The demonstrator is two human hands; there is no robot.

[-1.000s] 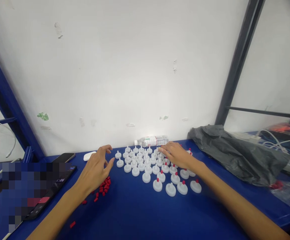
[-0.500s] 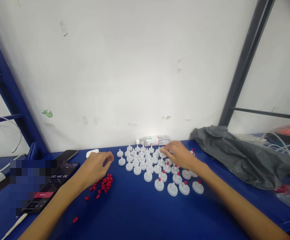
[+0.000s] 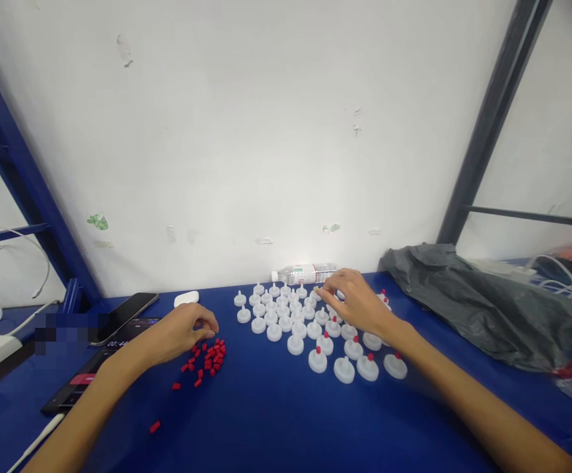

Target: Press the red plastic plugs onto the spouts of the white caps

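My left hand [image 3: 184,332] hovers over the back of a loose pile of small red caps [image 3: 211,358]; its thumb and fingers are pinched together, and whatever lies between the tips is too small to make out. Among rows of white spouted lids [image 3: 286,322] reaches my right hand [image 3: 352,299]. Its thumb and curled fingers close at the spout of one lid [image 3: 316,294] near the back, partly hidden. Several lids by the right hand carry red caps on their spouts, such as this front lid [image 3: 318,360]. Another front lid [image 3: 344,371] has a bare spout.
A clear plastic bottle [image 3: 305,273] lies along the wall behind the lids. Two phones, one dark [image 3: 125,318], and a white oval case [image 3: 186,298] are at left. A grey plastic bag [image 3: 483,309] spreads at right. One red cap [image 3: 155,427] lies apart in front.
My left hand has come down from beside the lids to the red pile, its spread fingers drawing into a pinch. My right hand stays at the back lids, its fingers more curled. The view shifts slightly.
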